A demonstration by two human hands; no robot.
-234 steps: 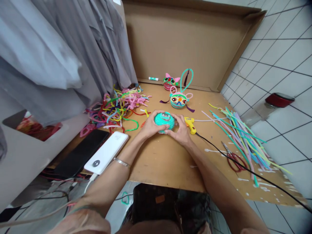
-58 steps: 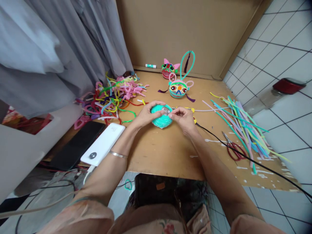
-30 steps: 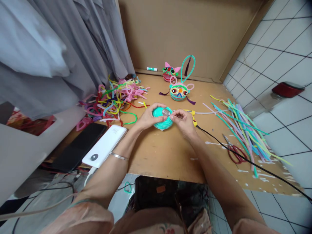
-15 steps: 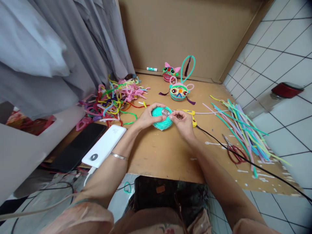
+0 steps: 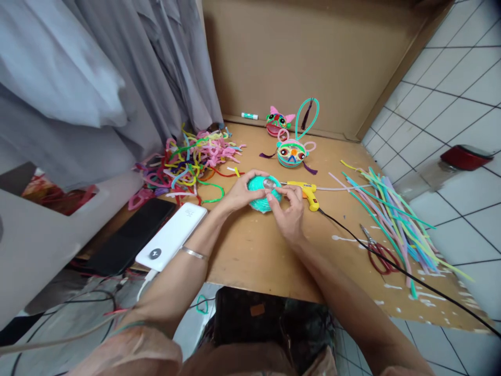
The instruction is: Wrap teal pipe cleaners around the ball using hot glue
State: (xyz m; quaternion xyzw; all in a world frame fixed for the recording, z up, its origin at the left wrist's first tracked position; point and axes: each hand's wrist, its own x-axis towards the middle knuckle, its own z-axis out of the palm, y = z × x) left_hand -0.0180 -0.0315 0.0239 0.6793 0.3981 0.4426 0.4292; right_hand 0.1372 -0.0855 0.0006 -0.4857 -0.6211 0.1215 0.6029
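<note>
A rounded turquoise piece [image 5: 258, 203], wound in rings of fuzzy pipe cleaner, has a clear patch at its top. My left hand [image 5: 241, 196] is closed around its left side, with the thumb across the front. On the opposite side my right hand [image 5: 289, 211] presses thumb and fingertips against the rim beside the clear patch. Whether a loose pipe cleaner end lies between those fingertips I cannot make out. Just behind the right hand lies a yellow glue gun [image 5: 309, 194], its nozzle pointing toward the turquoise piece.
Two decorated animal heads [image 5: 291, 154] stand farther back, near a glue stick [image 5: 249, 116]. Tangled pipe cleaners [image 5: 195, 162] are heaped left, above a white power bank [image 5: 172, 235] and black phone [image 5: 131, 237]. Straight pipe cleaners [image 5: 395, 219], red-handled scissors [image 5: 379, 253] and a black cord lie right.
My right hand has turned and come in against the turquoise piece, uncovering more of the glue gun's handle. The left hand keeps its hold. The whole view has shifted slightly.
</note>
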